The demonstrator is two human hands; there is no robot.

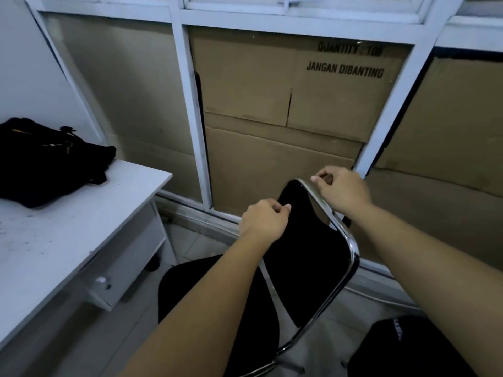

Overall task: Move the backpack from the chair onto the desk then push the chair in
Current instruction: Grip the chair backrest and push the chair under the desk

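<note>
ok so the backpack [46, 161] is already up on the desk [81, 227], slumped on the far left part of the top near the wall, so that half looks done to me. what's left is the chair [307, 257].

both my hands are on the top of the backrest. my left hand [262, 221] is curled onto the near/left edge of the black back pad, fingers closed around it, knuckles up. my right hand [344, 190] is closed over the chrome frame tube [351, 240] right at the top corner, thumb tucked in front. so both grips are narrow and holding the backrest, nothing loose in either one. arms are reaching out and down, right one stretched a bit further than the left.

the thing that matters: the desk sits off to the left of where i'm gripping, and the seat [217, 295] points toward it, front edge close to the drawer side with the little knob [101, 281]. the backrest's long edge runs roughly away from me, slanting right to left, so i reckon the push has to go leftward across my body, not forward toward the cardboard boxes [285, 104] behind the white frame. left hand is nearer the desk, right hand is on the outside so it'd probably do most of the shoving.

can't see the chair legs or under the desk, so no idea if anything blocks it.
</note>
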